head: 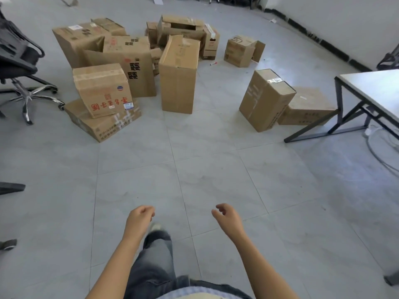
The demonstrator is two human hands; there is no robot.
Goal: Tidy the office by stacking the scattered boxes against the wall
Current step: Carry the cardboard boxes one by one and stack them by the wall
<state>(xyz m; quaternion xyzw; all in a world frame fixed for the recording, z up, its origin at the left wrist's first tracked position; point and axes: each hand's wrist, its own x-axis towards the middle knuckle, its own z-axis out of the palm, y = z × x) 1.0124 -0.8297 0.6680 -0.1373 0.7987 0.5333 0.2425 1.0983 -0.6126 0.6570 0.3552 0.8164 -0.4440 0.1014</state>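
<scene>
Several brown cardboard boxes lie scattered on the grey tiled floor ahead of me. A tall upright box [179,76] stands in the middle. A red-lettered box [102,91] sits tilted on a flat box [101,124] at the left. A taped box [265,100] leans on a low box [306,108] at the right. More boxes are piled behind, one with open flaps [181,25]. My left hand [140,216] and my right hand [226,214] hang low in front of me, fingers loosely curled, holding nothing, well short of the boxes. The white wall [345,20] runs along the far right.
A black office chair [19,61] stands at the left. A white table with black legs [371,91] is at the right, cables on the floor below it. A small red marker [213,64] lies among the boxes. Bare floor tiles [205,165] stretch between me and the boxes.
</scene>
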